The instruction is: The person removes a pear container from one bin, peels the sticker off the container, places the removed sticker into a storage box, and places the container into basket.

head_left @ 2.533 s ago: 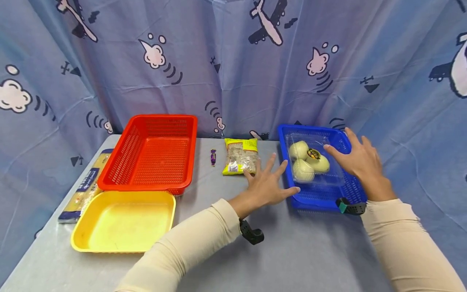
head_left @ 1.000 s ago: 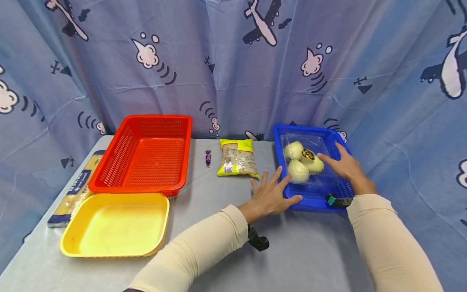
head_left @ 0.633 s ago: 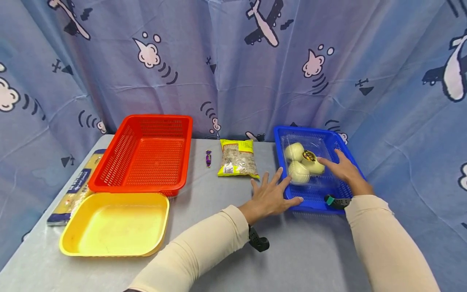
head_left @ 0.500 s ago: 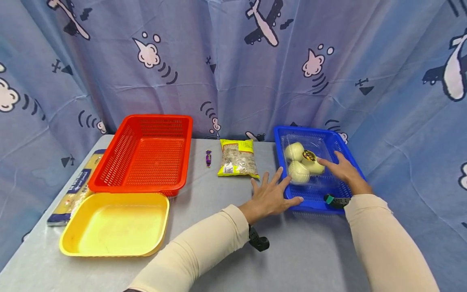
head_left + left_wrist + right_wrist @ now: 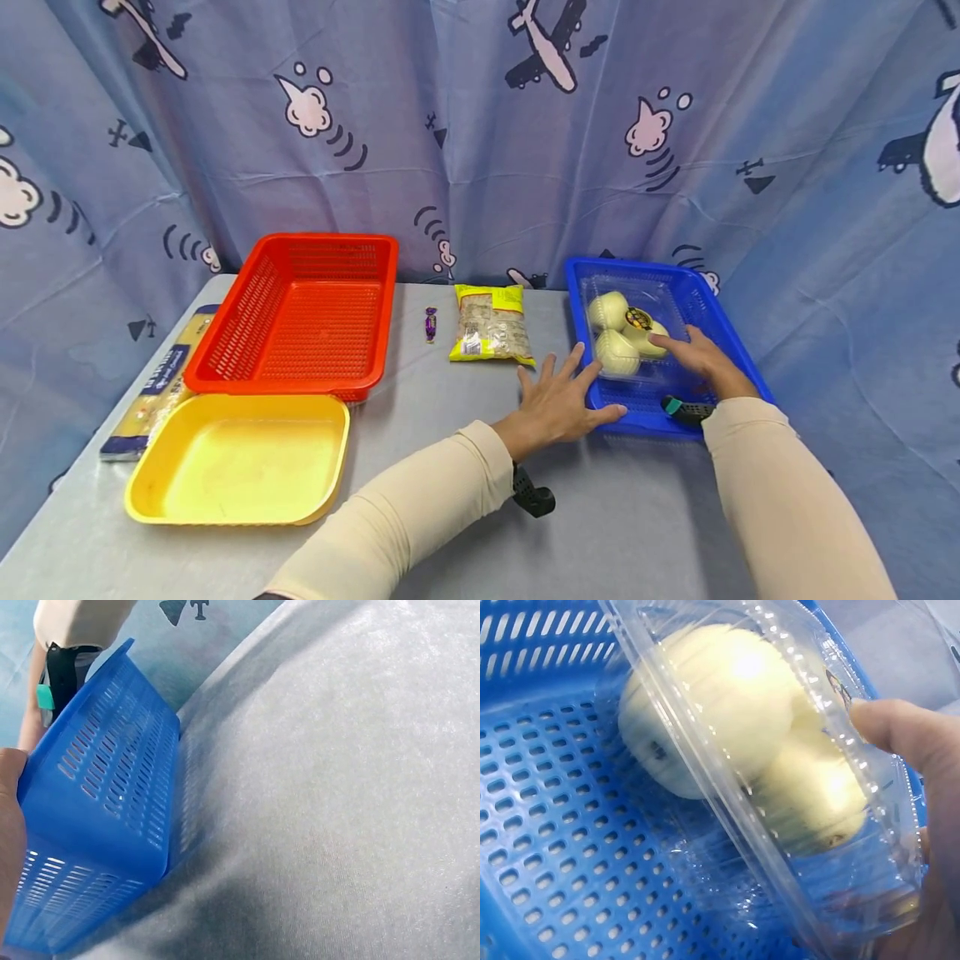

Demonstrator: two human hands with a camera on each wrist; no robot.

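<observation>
A clear plastic box (image 5: pixel 637 287) of pale yellow round fruit (image 5: pixel 617 353), with a dark round sticker on its lid, sits in the blue basket (image 5: pixel 592 414) at the right. My right hand (image 5: pixel 705 360) grips the box at its right side. In the right wrist view its thumb (image 5: pixel 900 731) lies on the lid, while the other fingers are mostly hidden behind the box. Spread fingers of my left hand (image 5: pixel 553 407) rest at the basket's left rim. The left wrist view shows that hand only in part, against the basket's blue wall (image 5: pixel 112 765).
Left of the basket lie a yellow-ended clear packet (image 5: pixel 491 323) and a small purple-wrapped candy (image 5: pixel 431 325). A red basket (image 5: pixel 378 333) stands behind a yellow tray (image 5: pixel 341 433) at the left. Beside them lies a long gold-and-blue package (image 5: pixel 161 375). A patterned curtain (image 5: pixel 480 125) hangs behind the table.
My left hand has come to the basket's left rim. My right hand has moved down and inward from the basket's right side, and now holds the box.
</observation>
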